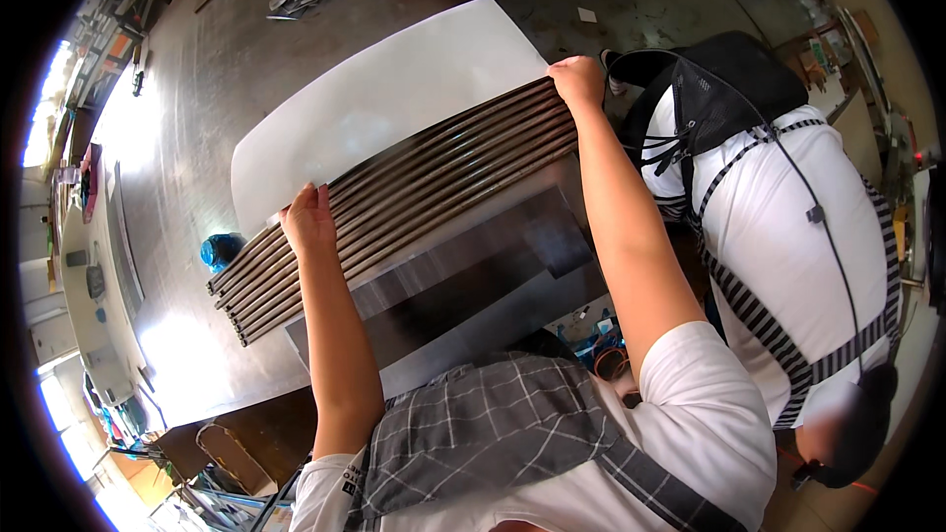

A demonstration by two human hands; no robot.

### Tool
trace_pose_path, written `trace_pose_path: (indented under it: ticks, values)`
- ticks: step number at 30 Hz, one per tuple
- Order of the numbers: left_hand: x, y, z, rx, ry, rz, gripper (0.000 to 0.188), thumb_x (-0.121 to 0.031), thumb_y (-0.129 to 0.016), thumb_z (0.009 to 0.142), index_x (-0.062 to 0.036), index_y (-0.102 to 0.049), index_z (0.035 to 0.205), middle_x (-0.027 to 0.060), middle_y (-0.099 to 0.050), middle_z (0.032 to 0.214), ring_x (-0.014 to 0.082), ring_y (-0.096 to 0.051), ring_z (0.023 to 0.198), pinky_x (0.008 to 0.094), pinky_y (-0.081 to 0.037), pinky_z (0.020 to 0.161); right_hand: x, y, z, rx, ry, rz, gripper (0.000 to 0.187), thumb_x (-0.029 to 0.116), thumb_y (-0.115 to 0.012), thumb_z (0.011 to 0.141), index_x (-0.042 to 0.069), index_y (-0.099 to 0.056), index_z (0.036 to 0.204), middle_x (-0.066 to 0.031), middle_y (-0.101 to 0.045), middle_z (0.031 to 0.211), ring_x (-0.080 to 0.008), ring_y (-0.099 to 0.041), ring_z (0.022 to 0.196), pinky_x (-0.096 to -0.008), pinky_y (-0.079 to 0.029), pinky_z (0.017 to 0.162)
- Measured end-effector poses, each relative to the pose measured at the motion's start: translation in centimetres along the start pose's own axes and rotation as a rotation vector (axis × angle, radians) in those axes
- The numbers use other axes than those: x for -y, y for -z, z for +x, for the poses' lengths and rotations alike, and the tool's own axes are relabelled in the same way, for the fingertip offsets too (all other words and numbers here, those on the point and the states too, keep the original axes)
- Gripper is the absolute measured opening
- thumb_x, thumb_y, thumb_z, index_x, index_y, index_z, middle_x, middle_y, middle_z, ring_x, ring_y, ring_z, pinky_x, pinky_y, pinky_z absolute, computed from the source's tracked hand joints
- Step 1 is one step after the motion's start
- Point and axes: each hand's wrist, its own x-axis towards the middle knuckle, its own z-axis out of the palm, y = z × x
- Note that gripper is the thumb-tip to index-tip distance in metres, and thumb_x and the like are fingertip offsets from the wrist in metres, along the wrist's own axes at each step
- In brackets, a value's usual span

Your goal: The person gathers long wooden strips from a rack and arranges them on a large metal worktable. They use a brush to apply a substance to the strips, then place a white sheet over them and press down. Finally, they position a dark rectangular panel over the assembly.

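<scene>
Sheet (394, 99), plain white, over the bench (197, 108) alongside dark metal rods (439, 172).
Left hand (311, 222) and right hand (579, 81) appear to pinch its near edge; the step looks like positioning, the next move calling for even grips.

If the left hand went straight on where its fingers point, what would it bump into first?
Probably the white sheet, just past the brown rods. The left hand looks right by the sheet's edge, maybe touching it already, but the depth is hard to tell.
</scene>
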Motion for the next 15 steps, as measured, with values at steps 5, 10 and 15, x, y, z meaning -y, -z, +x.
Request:
trace_pose_path:
  ticks: [5, 10, 15]
  values:
    - [1.5, 2.6, -0.8, 0.02, 0.003, 0.008, 0.029, 0.01, -0.057, 0.084, -0.0005, -0.051, 0.11, 0.0123, -0.062, 0.098, 0.0236, -0.064, 0.09, 0.0394, -0.055, 0.084, -0.8, 0.1, -3.0, -0.047, -0.032, -0.066, 0.014, 0.018, -0.066, 0.073, 0.015, -0.076, 0.082, -0.0125, -0.071, 0.089, -0.0303, -0.068, 0.087, -0.0388, -0.054, 0.079]
    - [3.3, 4.0, -1.5, 0.08, -0.025, 0.028, 0.022, 0.011, -0.059, 0.082, -0.0005, -0.056, 0.102, 0.0114, -0.064, 0.092, 0.022, -0.064, 0.085, 0.0378, -0.055, 0.081, -3.6, -1.0, -3.8, -0.058, -0.059, -0.092, 0.016, 0.019, -0.065, 0.075, 0.016, -0.076, 0.086, -0.0124, -0.071, 0.092, -0.0312, -0.068, 0.089, -0.0403, -0.054, 0.08]
    - [4.1, 5.6, -2.3, 0.101, -0.021, 0.045, 0.028, 0.011, -0.059, 0.082, -0.003, -0.056, 0.106, 0.0098, -0.063, 0.095, 0.021, -0.064, 0.086, 0.0356, -0.055, 0.078, -5.6, -2.0, -5.0, -0.069, -0.064, -0.035, 0.017, 0.02, -0.065, 0.074, 0.015, -0.076, 0.086, -0.0128, -0.071, 0.092, -0.0325, -0.067, 0.09, -0.041, -0.054, 0.08]
